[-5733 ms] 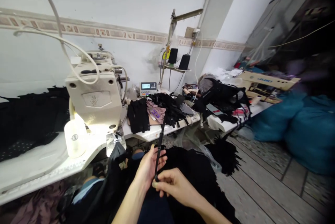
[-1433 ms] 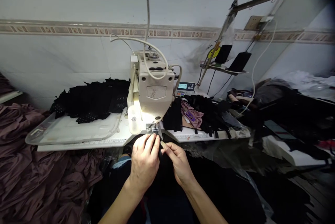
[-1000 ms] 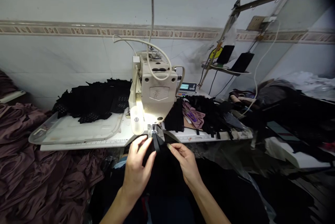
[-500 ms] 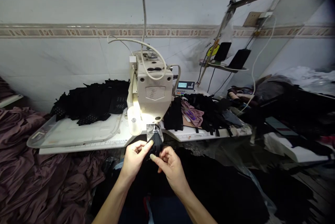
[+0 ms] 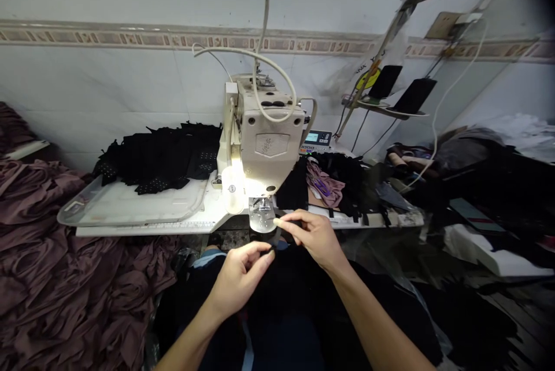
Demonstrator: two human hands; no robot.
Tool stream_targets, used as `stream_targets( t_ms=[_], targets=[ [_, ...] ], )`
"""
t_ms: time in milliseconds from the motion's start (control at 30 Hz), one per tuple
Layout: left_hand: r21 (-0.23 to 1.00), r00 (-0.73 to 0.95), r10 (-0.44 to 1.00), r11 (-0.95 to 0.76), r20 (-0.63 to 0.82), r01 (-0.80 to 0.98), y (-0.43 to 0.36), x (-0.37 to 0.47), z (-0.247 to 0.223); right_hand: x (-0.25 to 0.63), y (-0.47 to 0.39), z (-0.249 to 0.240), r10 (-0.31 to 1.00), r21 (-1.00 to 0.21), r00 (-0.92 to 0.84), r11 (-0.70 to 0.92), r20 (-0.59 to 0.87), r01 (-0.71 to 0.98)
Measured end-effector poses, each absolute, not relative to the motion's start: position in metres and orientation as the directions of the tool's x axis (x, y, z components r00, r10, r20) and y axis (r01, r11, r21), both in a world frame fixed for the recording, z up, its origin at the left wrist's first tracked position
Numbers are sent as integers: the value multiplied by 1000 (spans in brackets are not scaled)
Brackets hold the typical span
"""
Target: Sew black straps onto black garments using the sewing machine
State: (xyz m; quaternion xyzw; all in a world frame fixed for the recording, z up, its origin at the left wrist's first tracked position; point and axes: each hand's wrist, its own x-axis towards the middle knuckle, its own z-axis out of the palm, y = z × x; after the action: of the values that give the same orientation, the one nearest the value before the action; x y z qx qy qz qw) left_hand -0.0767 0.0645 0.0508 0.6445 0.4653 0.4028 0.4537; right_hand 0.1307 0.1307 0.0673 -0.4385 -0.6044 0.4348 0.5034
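A white sewing machine (image 5: 267, 145) stands before me, its lamp lighting the needle area. Below the needle, the metal needle plate (image 5: 262, 222) shows with no cloth over it. A thin black strap (image 5: 276, 237) runs between my two hands, just in front of the plate. My left hand (image 5: 243, 273) pinches its lower end between thumb and fingertips. Higher up and to the right, my right hand (image 5: 310, 235) is closed in a pinch at the upper part, beside the plate's right edge. Much of the strap blends into the dark cloth behind it.
Black cut pieces (image 5: 160, 154) lie on a clear plastic tray (image 5: 143, 209) at the left. Right of the machine are more black pieces (image 5: 355, 180) and a mauve cloth (image 5: 325, 186). Mauve fabric (image 5: 78, 278) is heaped at far left. Black thread cones (image 5: 410, 96) stand at right.
The black strap has come away from under the needle, baring the plate. My hands have moved apart, the right one up and rightward, the left slightly lower. The view has shifted a little.
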Motion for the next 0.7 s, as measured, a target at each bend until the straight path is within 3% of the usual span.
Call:
stream_targets(
  t_ms=[100,167,233,300,400,467,700],
  targets=[
    [938,130,978,-193,161,288,75,-76,54,124,154,55,980,-977,-90,186,177,100],
    [837,51,944,-313,325,449,79,-77,54,119,168,47,978,-977,-67,201,196,77],
    [639,58,838,-457,543,619,79,-77,53,116,181,40,972,-971,-48,234,232,53],
    [394,179,700,-573,691,719,77,-77,50,115,192,36,960,-958,-43,281,278,61],
    [139,353,586,-632,730,762,75,-75,46,114,207,33,934,-928,-55,356,352,108],
    [93,361,583,-606,728,790,75,-71,44,113,216,33,925,-915,-62,380,375,132],
    [125,302,660,-518,688,846,82,-55,40,106,239,36,918,-900,-48,396,394,184]
  ],
)
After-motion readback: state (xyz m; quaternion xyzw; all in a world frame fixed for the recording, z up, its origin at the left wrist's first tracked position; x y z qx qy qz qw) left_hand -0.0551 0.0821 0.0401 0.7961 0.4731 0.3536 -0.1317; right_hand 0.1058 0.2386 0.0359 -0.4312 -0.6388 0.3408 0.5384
